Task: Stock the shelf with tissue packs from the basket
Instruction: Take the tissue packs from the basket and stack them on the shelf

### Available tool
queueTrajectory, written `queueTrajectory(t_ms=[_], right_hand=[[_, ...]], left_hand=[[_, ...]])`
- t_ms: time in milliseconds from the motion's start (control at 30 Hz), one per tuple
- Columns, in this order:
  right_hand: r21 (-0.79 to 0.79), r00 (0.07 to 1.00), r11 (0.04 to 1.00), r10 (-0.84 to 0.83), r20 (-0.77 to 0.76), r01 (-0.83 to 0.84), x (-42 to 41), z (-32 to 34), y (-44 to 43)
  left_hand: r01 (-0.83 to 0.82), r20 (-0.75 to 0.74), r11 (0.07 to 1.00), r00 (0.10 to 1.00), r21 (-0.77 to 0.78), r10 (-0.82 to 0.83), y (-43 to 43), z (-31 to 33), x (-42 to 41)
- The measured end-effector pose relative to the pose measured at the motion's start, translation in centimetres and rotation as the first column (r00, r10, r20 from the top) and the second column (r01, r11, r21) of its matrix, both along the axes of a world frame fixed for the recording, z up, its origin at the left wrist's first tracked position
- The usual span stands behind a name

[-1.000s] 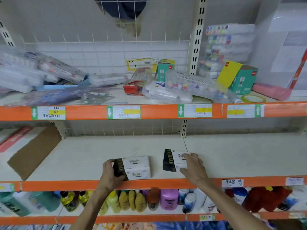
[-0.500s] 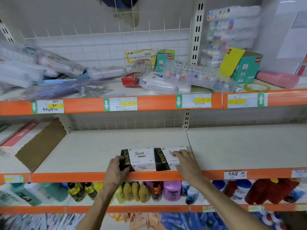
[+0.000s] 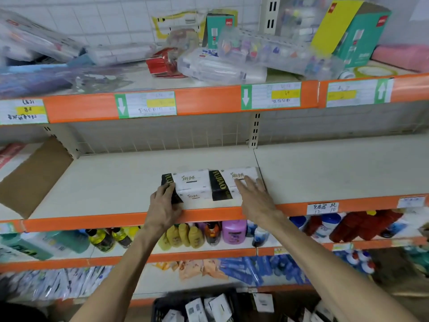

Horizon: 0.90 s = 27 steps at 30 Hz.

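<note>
Two black-and-white tissue packs lie side by side near the front edge of the cream middle shelf [image 3: 325, 173]. My left hand [image 3: 164, 205] holds the black left end of the left tissue pack [image 3: 192, 187]. My right hand [image 3: 255, 198] rests flat with spread fingers on the right tissue pack [image 3: 222, 185], covering its right half. The two packs touch. At the bottom edge a dark basket [image 3: 162, 305] holds several more white packs.
A brown cardboard divider [image 3: 32, 180] leans at the shelf's left. The upper shelf is piled with plastic stationery packs and a teal box [image 3: 357, 33]. Bottles [image 3: 233, 231] fill the shelf below. Orange price rails [image 3: 209, 216] front each shelf.
The two packs stood apart a second ago; they now sit pushed together and further back. My view has tilted down, and the basket has come into sight.
</note>
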State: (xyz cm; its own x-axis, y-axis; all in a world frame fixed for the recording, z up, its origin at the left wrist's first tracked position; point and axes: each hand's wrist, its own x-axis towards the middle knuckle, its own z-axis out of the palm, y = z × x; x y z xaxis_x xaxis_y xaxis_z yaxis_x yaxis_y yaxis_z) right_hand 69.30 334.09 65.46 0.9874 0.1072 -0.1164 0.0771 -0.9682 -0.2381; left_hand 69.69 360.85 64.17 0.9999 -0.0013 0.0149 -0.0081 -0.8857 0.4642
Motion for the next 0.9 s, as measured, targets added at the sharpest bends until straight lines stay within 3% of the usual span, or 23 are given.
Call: queueTrajectory(t_ms=[367,633,900], right_hand=[[-0.081,1.000,0.997,0.011,0.008,-0.010,7.9,-0.2,-0.7],[-0.068,1.000,0.997,-0.024,0.009,0.025,14.3,-0.2,-0.8],[-0.105,0.999,0.994,-0.009,0.046,0.014,17.6,-0.7,-0.9]], left_hand=[[0.045,-0.034,0.998,0.998,-0.042,-0.046,-0.3,-0.6,7.9],[0.025,-0.081,1.000,0.996,0.009,-0.025,-0.5,-0.9,15.8],[0.041,0.008,0.996,0.999,0.083,-0.042,-2.2,-2.0,19.9]])
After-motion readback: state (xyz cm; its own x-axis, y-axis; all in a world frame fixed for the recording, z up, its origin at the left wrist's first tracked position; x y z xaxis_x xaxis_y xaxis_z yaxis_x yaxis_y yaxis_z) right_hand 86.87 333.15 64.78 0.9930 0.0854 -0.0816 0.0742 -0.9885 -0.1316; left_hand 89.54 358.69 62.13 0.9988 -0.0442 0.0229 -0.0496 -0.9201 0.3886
